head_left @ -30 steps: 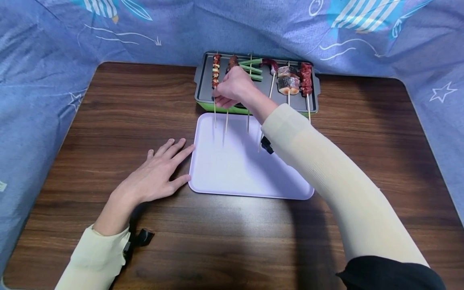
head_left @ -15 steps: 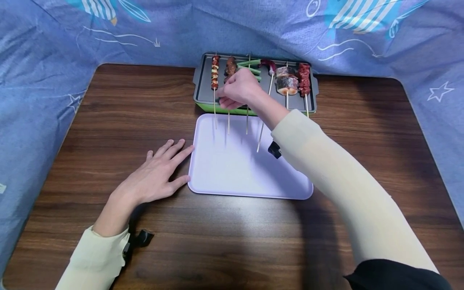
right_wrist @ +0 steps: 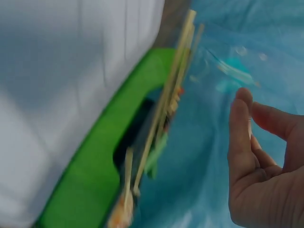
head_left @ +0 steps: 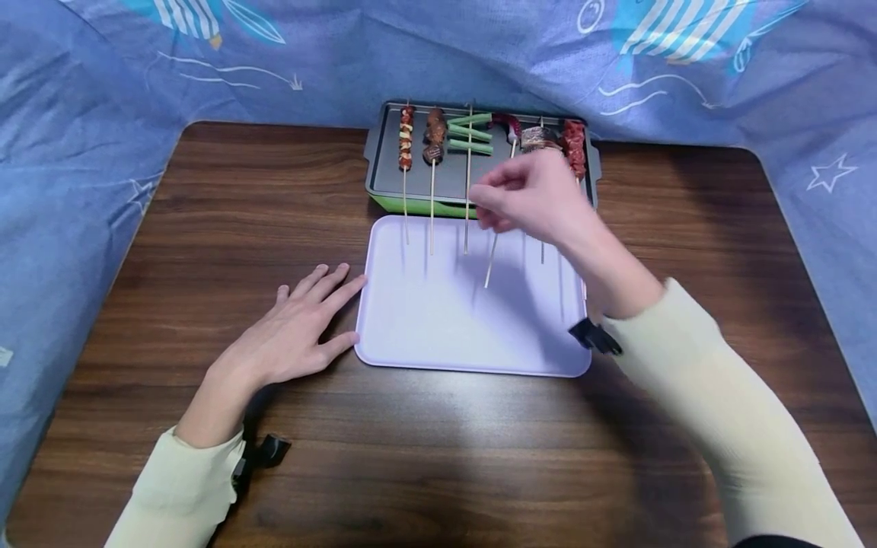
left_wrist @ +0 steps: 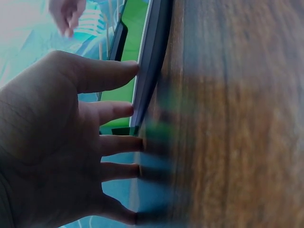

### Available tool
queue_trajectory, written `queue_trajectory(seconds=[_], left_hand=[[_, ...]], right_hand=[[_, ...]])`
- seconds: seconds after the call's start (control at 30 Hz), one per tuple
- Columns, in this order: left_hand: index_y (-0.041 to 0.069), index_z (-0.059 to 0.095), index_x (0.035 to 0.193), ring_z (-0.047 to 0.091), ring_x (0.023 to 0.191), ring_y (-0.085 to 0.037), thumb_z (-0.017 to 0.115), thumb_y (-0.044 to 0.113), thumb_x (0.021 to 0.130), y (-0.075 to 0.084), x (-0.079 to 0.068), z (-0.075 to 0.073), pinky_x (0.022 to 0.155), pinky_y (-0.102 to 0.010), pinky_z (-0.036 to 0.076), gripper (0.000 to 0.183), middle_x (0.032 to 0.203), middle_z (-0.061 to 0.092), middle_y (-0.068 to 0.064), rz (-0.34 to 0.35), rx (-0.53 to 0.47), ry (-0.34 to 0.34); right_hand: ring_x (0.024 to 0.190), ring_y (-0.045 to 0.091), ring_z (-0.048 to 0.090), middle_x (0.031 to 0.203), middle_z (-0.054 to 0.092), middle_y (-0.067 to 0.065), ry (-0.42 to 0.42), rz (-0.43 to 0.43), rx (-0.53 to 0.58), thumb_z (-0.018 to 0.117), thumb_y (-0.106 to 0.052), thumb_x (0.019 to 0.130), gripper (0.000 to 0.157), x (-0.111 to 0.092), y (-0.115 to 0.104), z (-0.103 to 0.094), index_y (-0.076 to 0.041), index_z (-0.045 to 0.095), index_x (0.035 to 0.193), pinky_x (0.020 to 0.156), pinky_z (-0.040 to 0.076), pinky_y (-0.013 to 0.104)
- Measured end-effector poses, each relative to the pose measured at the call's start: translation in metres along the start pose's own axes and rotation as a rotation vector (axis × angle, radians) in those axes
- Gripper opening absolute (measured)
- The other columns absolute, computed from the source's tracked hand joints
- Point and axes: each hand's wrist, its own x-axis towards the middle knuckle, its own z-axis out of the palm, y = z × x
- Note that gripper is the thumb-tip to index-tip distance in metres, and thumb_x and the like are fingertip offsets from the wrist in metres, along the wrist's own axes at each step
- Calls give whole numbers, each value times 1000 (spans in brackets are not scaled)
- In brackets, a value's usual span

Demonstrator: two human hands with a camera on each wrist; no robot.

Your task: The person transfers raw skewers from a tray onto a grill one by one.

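My left hand (head_left: pixel 288 335) lies on the table with fingers spread, its index fingertip and thumb touching the left edge of a pale lilac tray (head_left: pixel 438 327). Over the front of a green grill with a dark pan (head_left: pixel 448 175), my right hand (head_left: pixel 537 194) hovers, fingers loosely bent. The right wrist view shows nothing in its fingers (right_wrist: pixel 240 128). Across the pan lie a red-and-yellow skewer (head_left: pixel 406 141), a brown meat skewer (head_left: pixel 435 133), a green vegetable skewer (head_left: pixel 470 135), a purple tentacle skewer (head_left: pixel 507 123), a fish-slice skewer (head_left: pixel 540 138), partly hidden by the hand, and a red meat skewer (head_left: pixel 574 144).
The skewer sticks reach forward over the tray's far part. Brown wooden table (head_left: pixel 425 457) surrounds the tray. A blue printed cloth (head_left: pixel 438 53) hangs behind the grill and along the sides. Black wrist mounts (head_left: pixel 270 450) are on both sleeves.
My right hand has come away from the brown meat skewer and moved right, now in front of the tentacle and fish skewers. My left hand stays still at the tray edge.
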Motion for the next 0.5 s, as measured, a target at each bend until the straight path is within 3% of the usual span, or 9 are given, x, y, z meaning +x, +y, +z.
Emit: queue_trajectory(seconds=[0.17, 0.27, 0.4, 0.5], left_hand=[[26, 21, 158, 11, 148, -37, 56, 45, 97, -1, -1, 0, 99, -78, 18, 73, 162, 17, -11, -3, -6, -6], [26, 22, 158, 11, 148, -37, 57, 45, 96, -1, -2, -2, 100, -78, 19, 74, 162, 18, -10, -6, -4, 2], [27, 22, 158, 11, 148, -36, 58, 46, 96, -3, -4, -3, 100, -77, 19, 74, 162, 18, -9, -1, -9, 12], [28, 21, 158, 11, 148, -35, 55, 49, 97, -5, -6, -2, 101, -76, 19, 73, 163, 17, -8, 5, -15, 21]], right_hand=[[67, 15, 71, 77, 73, 6, 187, -139, -101, 73, -23, 90, 26, -44, 25, -32, 1, 75, 100, 61, 56, 24], [66, 2, 66, 80, 74, 2, 348, -182, -265, 73, -32, 89, 29, -69, 42, -47, -6, 77, 101, 60, 49, 15], [67, -10, 56, 89, 74, 6, 525, -187, -445, 72, -39, 88, 32, -98, 66, -60, -14, 78, 106, 62, 39, 11], [71, -10, 54, 96, 74, 9, 569, -225, -519, 72, -36, 88, 33, -115, 83, -65, -12, 76, 111, 67, 35, 10]])
